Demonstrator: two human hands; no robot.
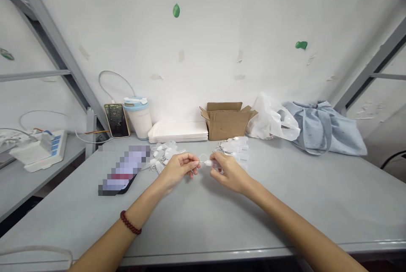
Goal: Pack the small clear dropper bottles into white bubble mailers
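Observation:
My right hand (231,174) is closed around a small clear plastic bottle with a white tip (208,163), held just above the table and lying sideways. A thin wire-like loop (203,156) rises from the tip's end. Thumb and forefinger of my left hand (181,168) pinch that loop; the exact grip is too small to make out. Behind my left hand lies a loose pile of similar small bottles (164,150). More such bottles with loops (237,144) lie side by side behind my right hand, which partly hides them.
A phone with a blurred screen (127,168) lies at left. Along the wall stand another phone (117,120), a tumbler (138,119), a white stack (179,131), an open cardboard box (226,126), a plastic bag (269,117) and a blue cloth bag (342,132).

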